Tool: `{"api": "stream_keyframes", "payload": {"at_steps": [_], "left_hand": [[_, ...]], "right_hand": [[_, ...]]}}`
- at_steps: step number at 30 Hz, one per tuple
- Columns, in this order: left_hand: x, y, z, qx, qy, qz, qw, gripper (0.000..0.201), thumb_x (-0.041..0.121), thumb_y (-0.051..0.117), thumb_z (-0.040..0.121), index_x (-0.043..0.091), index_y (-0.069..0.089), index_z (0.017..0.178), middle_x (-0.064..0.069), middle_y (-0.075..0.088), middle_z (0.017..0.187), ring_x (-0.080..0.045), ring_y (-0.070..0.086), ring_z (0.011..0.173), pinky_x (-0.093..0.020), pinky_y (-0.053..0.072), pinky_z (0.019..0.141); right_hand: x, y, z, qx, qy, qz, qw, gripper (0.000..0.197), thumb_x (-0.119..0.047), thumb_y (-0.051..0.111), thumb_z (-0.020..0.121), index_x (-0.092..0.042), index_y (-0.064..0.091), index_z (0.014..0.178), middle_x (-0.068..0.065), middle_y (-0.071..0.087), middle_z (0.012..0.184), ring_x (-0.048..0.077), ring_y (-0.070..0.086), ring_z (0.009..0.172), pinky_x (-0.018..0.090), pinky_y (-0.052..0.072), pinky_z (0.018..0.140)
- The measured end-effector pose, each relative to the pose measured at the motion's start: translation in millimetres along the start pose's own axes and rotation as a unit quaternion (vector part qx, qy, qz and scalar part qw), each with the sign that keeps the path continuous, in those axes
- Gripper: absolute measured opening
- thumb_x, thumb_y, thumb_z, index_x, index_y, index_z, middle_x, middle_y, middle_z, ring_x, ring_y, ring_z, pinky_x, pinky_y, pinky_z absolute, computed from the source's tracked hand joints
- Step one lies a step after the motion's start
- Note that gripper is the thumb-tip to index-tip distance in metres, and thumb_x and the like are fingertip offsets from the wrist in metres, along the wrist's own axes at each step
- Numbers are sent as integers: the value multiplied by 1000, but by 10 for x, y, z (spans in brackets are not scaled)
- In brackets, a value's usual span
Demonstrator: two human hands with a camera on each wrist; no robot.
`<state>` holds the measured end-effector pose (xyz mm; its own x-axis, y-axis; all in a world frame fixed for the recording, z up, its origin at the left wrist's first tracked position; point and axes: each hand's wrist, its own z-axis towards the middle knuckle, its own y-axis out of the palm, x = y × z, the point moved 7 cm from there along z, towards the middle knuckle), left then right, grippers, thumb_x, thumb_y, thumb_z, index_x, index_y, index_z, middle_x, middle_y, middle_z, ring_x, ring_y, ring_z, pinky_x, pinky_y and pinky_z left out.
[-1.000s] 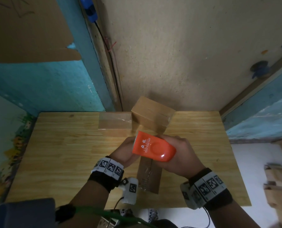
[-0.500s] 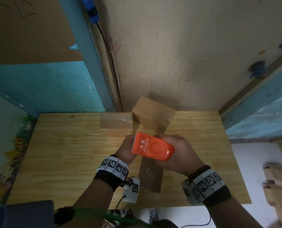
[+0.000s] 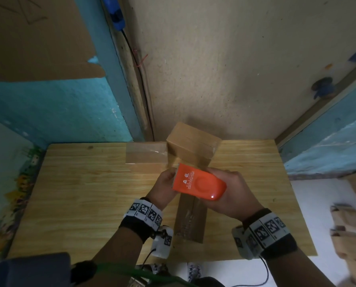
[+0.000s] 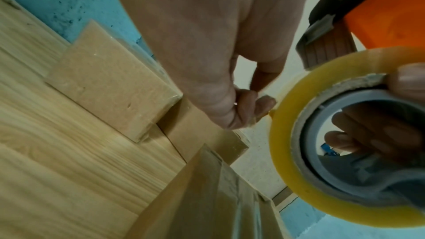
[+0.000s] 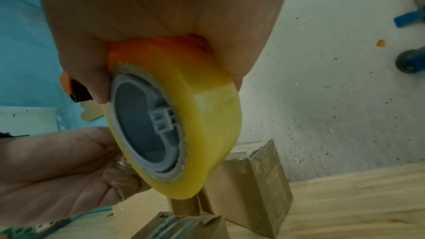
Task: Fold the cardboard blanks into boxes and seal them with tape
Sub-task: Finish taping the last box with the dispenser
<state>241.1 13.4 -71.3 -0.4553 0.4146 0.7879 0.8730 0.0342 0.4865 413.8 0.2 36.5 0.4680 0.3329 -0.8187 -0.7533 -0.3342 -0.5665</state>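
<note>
We see our right hand (image 3: 233,193) gripping an orange tape dispenser (image 3: 199,185) above the middle of the wooden table (image 3: 79,193). Our left hand (image 3: 164,186) meets its front end, perhaps pinching tape. A taped box (image 3: 191,218) lies beneath, toward the near edge. Two more boxes (image 3: 190,147) sit at the far edge.

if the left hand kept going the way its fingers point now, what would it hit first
Most likely the yellow tape roll in the orange dispenser. In the left wrist view, the left hand already has its fingertips at the roll's edge, apparently pinching the tape end. Contact itself is unclear.
</note>
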Motion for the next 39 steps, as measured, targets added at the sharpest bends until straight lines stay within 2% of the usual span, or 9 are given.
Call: {"api": "stream_keyframes", "payload": {"at_steps": [3,8,12,15,22,25,28,33,39], "left_hand": [[-41,-142,14,49,-14,44,998,19,22,57,100,5,64,100,-19,62,92,-33,58,88,-38,52,76],[-47,-6,-4,-28,-26,104,994,22,2,54,102,-13,63,115,-28,67,108,-37,68,96,-41,60,80],[-171,58,-66,-33,-42,129,990,52,19,71,86,-23,57,113,-47,57,115,-54,62,106,-60,50,97],[-170,-3,-59,1,-40,118,992,35,0,63,95,-28,54,114,-53,49,119,-53,58,106,-56,46,97],[-149,-21,-1,12,-12,84,996,17,-9,62,93,-22,64,104,-48,59,109,-45,62,100,-59,50,96],[-130,-17,33,44,-23,83,995,8,7,80,77,14,82,75,-16,74,79,-25,73,77,-37,60,75],[-126,22,59,46,-24,106,993,15,13,87,69,25,80,75,0,74,72,-11,73,68,-23,57,60],[-158,-108,65,48,-28,184,981,26,-13,67,88,12,74,87,0,75,78,-18,72,77,-30,58,70],[-175,-122,118,45,-101,219,969,21,-3,57,99,7,66,82,-6,62,63,-16,58,59,-26,47,57]], "right_hand": [[55,-33,-13,-1,4,-8,1000,57,-32,97,72,-26,71,123,-15,77,106,2,74,94,35,60,78],[47,-51,-18,-2,-3,-12,1000,59,-33,97,72,-27,70,124,-15,77,108,1,74,96,33,60,80],[5,-42,3,-1,-7,-11,1000,58,-35,97,72,-26,70,122,-19,76,106,-3,73,94,28,59,80],[0,-68,5,5,-4,-3,1000,56,-33,97,72,-25,71,121,-17,76,104,0,73,93,28,59,79],[39,-29,67,-11,0,-12,1000,56,-33,97,72,-27,70,122,-19,76,103,0,73,93,26,59,78],[112,17,105,-27,13,-7,1000,53,-33,96,73,-27,72,120,-18,76,102,1,74,92,24,59,78],[162,55,154,-40,25,-16,999,55,-36,95,73,-29,71,122,-20,75,104,-2,73,94,16,57,79],[308,119,177,-71,53,-36,995,53,-38,94,73,-32,71,120,-18,76,102,-2,72,92,25,60,80],[326,117,257,-55,64,-46,995,40,-37,93,74,-41,68,104,-20,74,91,-2,72,84,15,54,71]]}}
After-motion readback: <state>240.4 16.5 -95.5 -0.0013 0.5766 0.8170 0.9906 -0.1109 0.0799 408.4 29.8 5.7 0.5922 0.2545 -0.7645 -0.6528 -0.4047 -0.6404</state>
